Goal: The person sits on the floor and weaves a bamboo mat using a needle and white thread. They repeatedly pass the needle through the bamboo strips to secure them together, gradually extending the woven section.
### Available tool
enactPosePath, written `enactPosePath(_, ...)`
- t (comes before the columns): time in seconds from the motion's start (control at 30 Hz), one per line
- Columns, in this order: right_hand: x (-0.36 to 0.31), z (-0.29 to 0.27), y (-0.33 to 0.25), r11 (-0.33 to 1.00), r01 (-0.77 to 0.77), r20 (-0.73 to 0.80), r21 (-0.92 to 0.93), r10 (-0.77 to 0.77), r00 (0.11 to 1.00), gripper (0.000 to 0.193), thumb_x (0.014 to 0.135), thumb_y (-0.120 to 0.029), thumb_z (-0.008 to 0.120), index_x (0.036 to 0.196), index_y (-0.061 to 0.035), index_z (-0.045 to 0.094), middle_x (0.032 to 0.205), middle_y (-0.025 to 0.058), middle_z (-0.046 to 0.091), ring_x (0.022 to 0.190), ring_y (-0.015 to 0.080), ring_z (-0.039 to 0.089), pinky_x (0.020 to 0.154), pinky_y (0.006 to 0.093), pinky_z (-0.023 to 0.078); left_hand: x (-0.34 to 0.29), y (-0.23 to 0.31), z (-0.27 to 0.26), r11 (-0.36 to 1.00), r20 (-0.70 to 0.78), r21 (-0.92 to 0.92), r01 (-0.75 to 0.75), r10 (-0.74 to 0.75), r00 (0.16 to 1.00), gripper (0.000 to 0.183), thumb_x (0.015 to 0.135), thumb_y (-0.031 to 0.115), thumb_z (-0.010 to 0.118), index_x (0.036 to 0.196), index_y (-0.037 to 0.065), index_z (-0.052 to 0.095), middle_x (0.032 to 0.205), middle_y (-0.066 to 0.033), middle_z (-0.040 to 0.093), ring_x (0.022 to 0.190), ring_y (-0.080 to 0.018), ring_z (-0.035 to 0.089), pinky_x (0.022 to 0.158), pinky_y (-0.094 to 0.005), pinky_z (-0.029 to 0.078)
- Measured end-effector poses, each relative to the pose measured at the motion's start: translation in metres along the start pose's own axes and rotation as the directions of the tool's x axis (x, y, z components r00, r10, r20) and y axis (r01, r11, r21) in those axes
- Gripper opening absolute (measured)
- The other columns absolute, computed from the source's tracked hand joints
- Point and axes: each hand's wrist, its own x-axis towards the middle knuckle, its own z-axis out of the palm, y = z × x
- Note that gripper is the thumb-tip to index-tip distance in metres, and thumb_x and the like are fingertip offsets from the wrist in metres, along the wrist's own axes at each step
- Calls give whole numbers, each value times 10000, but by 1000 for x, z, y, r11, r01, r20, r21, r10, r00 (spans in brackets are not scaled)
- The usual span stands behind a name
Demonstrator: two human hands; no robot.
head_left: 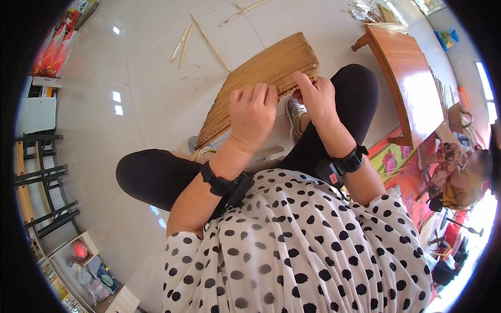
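Observation:
A tan panel of straw stalks bound side by side (266, 62) slants across in front of me above my knees. Its near edge is braided and knobbly. My left hand (254, 116) is closed over the middle of that edge, fingers curled and knuckles up. Farther right, my right hand (317, 99) pinches the edge near the panel's right corner, with the thumb on top. Its fingertips are partly hidden, and I cannot make out any separate strand in them. Both wrists wear black strapped devices.
Loose stalks (210, 43) lie on the glossy tiled floor (141, 68). A low wooden table (404, 78) stands at the right, straw bundles (386, 27) behind it. Another person (462, 175) sits far right, near a basket (459, 119). Black metal racks (44, 177) and a shelf box (86, 271) line the left.

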Motion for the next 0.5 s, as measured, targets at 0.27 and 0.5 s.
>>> enactPosePath(0.27, 19, 1, -26, 998, -59, 3, 20, 59, 998, 450, 854, -345, 600, 680, 62, 688, 628, 123, 680, 587, 192, 635, 606, 346, 519, 21, -4, -4, 700, 123, -623, 349, -353, 928, 158, 906, 154, 746, 986, 20, 723, 845, -111, 657, 720, -284, 662, 642, -372, 501)
enactPosePath(0.5, 28, 12, -42, 992, 34, 32, -124, -30, 999, 431, 835, -334, 618, 700, 69, 689, 618, 126, 669, 579, 206, 627, 616, 364, 523, 37, -9, 1, 505, 158, -765, 400, -455, 876, 72, 941, 59, 706, 948, -13, 702, 837, -94, 673, 671, -180, 631, 616, -296, 502)
